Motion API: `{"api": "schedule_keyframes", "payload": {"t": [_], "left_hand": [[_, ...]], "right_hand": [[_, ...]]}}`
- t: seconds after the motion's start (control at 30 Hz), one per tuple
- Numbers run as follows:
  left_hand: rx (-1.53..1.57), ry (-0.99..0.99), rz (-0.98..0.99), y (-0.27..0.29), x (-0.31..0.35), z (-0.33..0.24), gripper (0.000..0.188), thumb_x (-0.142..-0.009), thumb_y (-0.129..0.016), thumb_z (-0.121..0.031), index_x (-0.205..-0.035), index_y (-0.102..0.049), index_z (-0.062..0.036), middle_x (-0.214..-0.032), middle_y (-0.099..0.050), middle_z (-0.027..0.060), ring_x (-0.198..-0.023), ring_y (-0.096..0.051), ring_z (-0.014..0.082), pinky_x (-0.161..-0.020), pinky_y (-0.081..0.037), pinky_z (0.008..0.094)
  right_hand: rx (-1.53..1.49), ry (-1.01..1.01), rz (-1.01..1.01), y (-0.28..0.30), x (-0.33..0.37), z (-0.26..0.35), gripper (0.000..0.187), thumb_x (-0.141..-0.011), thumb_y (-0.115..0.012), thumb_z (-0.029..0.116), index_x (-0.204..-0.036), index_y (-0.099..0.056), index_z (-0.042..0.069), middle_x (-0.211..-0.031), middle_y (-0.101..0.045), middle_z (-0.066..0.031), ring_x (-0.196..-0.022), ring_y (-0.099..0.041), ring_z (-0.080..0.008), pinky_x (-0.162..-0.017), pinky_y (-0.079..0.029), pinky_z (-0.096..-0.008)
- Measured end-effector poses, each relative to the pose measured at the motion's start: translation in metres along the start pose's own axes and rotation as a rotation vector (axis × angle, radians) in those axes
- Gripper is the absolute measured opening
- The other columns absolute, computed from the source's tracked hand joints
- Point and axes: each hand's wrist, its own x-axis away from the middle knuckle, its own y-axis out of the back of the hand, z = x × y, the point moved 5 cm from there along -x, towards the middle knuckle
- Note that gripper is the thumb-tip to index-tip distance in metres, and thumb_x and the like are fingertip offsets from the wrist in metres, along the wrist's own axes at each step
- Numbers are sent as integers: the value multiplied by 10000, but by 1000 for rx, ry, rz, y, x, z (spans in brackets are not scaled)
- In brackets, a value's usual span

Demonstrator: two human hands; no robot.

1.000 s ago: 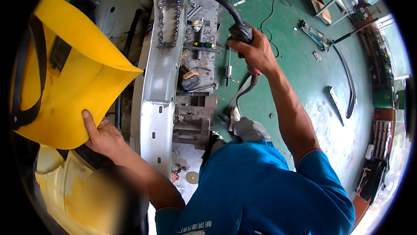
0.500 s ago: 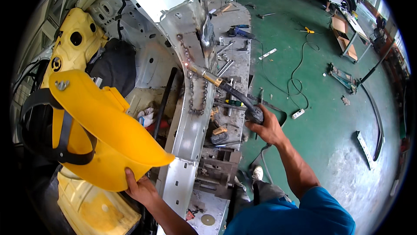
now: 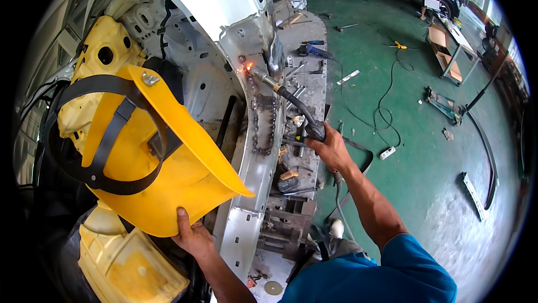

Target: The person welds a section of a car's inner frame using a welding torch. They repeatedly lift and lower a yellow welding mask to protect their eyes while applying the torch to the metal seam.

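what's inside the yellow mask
A black headband and a dark window show inside the yellow mask; the headband crosses the window, so the part behind it cannot be seen.

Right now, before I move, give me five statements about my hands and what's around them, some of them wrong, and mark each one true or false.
1. Your left hand grips the lower edge of the yellow welding mask. True.
2. Your right hand is empty. False: it holds the welding torch by its dark handle.
3. The mask's headband is white. False: it is black.
4. A glowing orange spot shows at the torch's tip. True.
5. The workshop floor is red. False: it is green, with a pale, shiny patch toward the lower right.
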Motion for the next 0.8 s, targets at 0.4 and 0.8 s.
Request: {"api": "schedule_keyframes", "payload": {"t": [0.4, 0.8], "left_hand": [[11, 18, 75, -9, -11, 26, 477, -914, -613, -28, -1361, -455, 27, -1312, -565, 147, -1170, -585, 283, -981, -501, 397], [17, 30, 116, -49, 5, 43, 521, -912, -618, -10, -1390, -417, 32, -1335, -529, 151, -1175, -559, 286, -1005, -467, 402]], "right_hand": [[145, -15, -73, -8, 7, 18, 518, -767, -708, 315, -1149, -584, -12, -857, -680, -230, -851, -668, -393, -787, -496, -458], [199, -10, -158, -20, 18, 26, 564, -781, -698, 325, -1210, -553, -11, -859, -701, -225, -873, -678, -400, -799, -509, -462]]}}
